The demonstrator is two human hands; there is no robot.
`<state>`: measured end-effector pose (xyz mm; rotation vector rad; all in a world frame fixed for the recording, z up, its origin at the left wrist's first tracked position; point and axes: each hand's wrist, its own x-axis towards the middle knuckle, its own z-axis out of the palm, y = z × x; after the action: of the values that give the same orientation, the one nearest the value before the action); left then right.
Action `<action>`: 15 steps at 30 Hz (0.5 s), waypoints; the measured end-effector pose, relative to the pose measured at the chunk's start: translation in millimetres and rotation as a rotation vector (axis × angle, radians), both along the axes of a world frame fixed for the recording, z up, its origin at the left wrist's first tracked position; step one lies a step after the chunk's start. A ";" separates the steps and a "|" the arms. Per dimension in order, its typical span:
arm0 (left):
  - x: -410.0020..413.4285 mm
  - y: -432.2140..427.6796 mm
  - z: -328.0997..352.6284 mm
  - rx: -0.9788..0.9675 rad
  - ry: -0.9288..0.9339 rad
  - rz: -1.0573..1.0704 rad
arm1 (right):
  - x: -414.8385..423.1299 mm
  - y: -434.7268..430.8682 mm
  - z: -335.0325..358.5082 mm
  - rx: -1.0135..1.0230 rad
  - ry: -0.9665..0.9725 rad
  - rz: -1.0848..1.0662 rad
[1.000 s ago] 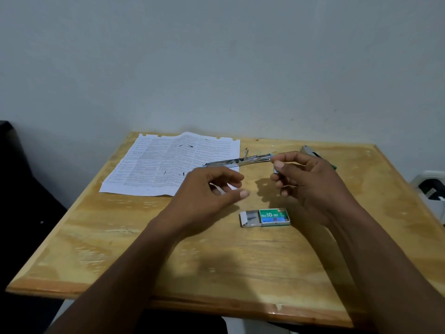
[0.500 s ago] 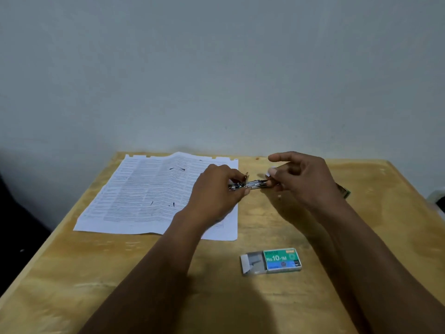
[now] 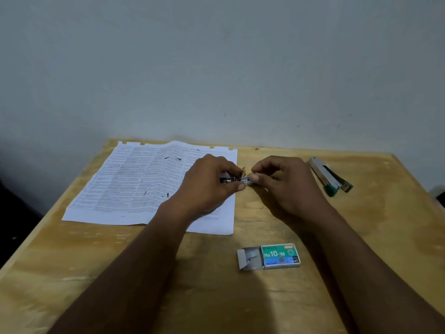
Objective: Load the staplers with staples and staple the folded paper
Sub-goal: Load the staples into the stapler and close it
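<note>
A small metal stapler point(image 3: 232, 180) lies opened out at the right edge of the printed paper point(image 3: 144, 179). My left hand point(image 3: 209, 186) grips its left part with curled fingers. My right hand point(image 3: 284, 184) pinches something small and silvery, a staple strip as far as I can tell, at the stapler's right end point(image 3: 248, 180). A second stapler point(image 3: 330, 177), metal with a green base, lies at the right of the table, apart from both hands. The green staple box point(image 3: 269, 256) lies near me with its tray slid out to the left.
The wooden table point(image 3: 361, 237) stands against a pale wall. The paper covers its far left part. A dark object stands beyond the left edge, and something white shows at the far right edge of view.
My left hand went from hovering over the table to gripping the stapler. My right hand came in against the stapler's right end. The view has tilted, revealing the second stapler.
</note>
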<state>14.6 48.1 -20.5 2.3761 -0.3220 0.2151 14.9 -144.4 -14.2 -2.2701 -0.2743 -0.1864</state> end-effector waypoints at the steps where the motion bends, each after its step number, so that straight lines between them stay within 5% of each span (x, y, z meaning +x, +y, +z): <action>1: 0.2 0.0 -0.3 -0.004 -0.001 0.000 | 1.0 0.8 -2.0 0.000 0.000 0.008; 15: 3.5 1.3 -1.8 -0.032 0.019 -0.011 | 4.2 2.7 -4.1 -0.008 -0.004 0.007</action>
<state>18.1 49.4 -22.3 2.3424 -0.3209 0.1914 19.1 -141.7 -18.3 -2.2767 -0.2852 -0.1866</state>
